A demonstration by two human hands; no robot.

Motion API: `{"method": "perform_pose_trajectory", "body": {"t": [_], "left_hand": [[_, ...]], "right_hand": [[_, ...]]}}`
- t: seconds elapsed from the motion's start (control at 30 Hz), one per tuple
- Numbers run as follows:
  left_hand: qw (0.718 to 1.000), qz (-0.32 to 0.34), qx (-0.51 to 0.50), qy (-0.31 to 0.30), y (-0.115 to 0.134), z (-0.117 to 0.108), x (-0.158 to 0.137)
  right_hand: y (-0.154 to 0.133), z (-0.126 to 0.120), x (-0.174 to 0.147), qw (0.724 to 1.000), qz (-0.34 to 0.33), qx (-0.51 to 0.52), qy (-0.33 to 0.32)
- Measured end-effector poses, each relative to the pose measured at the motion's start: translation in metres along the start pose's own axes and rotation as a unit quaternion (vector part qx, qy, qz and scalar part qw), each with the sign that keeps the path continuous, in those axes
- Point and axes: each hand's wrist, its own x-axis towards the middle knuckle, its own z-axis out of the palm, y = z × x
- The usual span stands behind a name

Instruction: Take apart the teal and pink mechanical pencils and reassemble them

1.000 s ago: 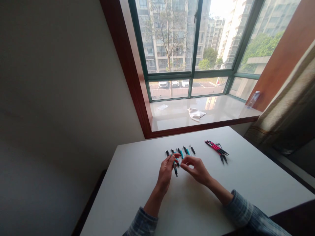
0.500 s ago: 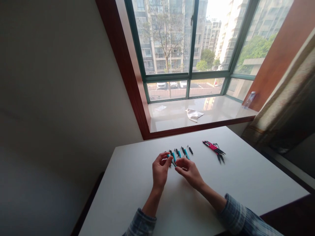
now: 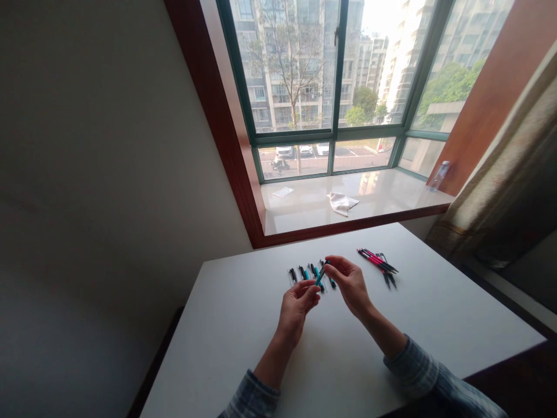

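Observation:
My left hand [image 3: 296,307] pinches the lower end of a teal pen barrel [image 3: 319,277] between thumb and fingertips, just above the table. At the barrel's upper end, the fingertips of my right hand [image 3: 351,285] close on a small dark pen part [image 3: 326,263]; whether it is joined to the barrel I cannot tell. Behind and under the hands lie rows of pen parts [image 3: 303,273], with black grips, teal barrels and thin clear or metallic pieces. Some of them are covered by my fingers.
A pile of pink and black pens [image 3: 378,261] lies on the white table [image 3: 226,325] to the right. On the windowsill [image 3: 300,217] are a crumpled white cloth [image 3: 342,203], a flat paper [image 3: 282,192] and a clear bottle [image 3: 439,176]. A curtain [image 3: 487,162] hangs at right.
Both hands have shifted right. The right hand has risen to the pen's upper end, and the teal barrel now tilts up to the right. More of the left rows of parts shows.

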Motion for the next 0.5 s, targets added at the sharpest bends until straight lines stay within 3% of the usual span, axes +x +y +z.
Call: {"method": "perform_pose_trajectory", "body": {"t": [0.17, 0.27, 0.33, 0.4, 0.5], "left_hand": [[0.999, -0.026, -0.027, 0.004, 0.0, -0.001, 0.0], [1.0, -0.016, -0.017, 0.012, 0.002, -0.003, 0.0], [1.0, -0.009, -0.016, 0.018, 0.004, -0.004, 0.0], [1.0, -0.005, -0.016, 0.021, 0.006, -0.003, -0.001], [1.0, 0.001, -0.011, 0.016, 0.007, -0.003, -0.001]], "right_hand": [[-0.008, -0.003, 0.006, 1.0, -0.019, -0.003, 0.008], [-0.015, -0.023, 0.009, 0.991, -0.09, -0.089, 0.039], [-0.017, -0.044, 0.01, 0.965, -0.166, -0.197, 0.036], [-0.014, -0.066, 0.009, 0.916, -0.235, -0.326, -0.001], [-0.002, -0.095, 0.007, 0.851, -0.274, -0.44, -0.083]]}}
